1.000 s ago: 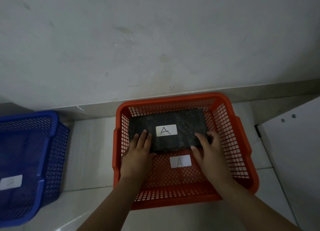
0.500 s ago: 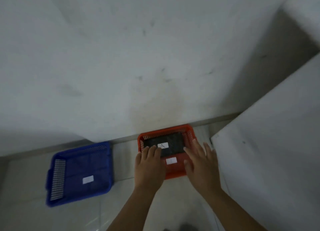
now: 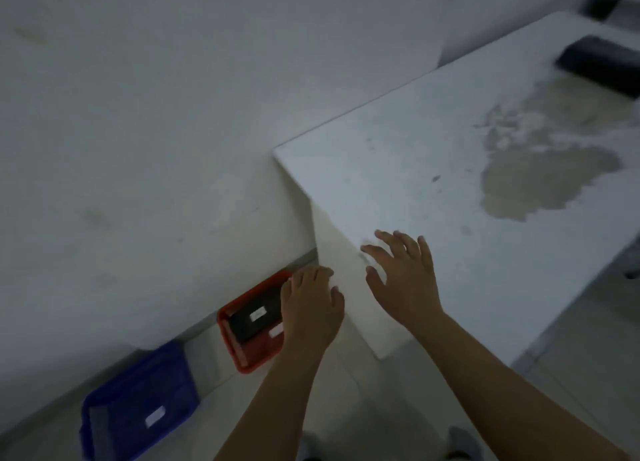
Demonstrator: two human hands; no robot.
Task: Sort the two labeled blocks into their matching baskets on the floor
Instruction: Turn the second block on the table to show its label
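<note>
A red basket (image 3: 242, 356) stands on the floor by the wall, with a dark block (image 3: 247, 324) bearing a white label lying inside it. Left of it is a blue basket (image 3: 114, 422) with a white label on its bottom and no block in it. A second dark block (image 3: 601, 64) lies at the far right end of the white table (image 3: 398, 170). My left hand (image 3: 310, 308) hangs in the air above the red basket, empty, fingers loosely curled. My right hand (image 3: 403, 277) is spread out over the table's near edge, empty.
The white wall runs behind both baskets. The table top carries a large brownish stain (image 3: 540, 170) in its right half. Pale floor tiles lie below my arms, and the tips of my shoes (image 3: 457, 443) show at the bottom edge.
My hands let go of the block in the red basket and rose away from it. The view climbed and swung right, bringing the table top and the second block into sight.
</note>
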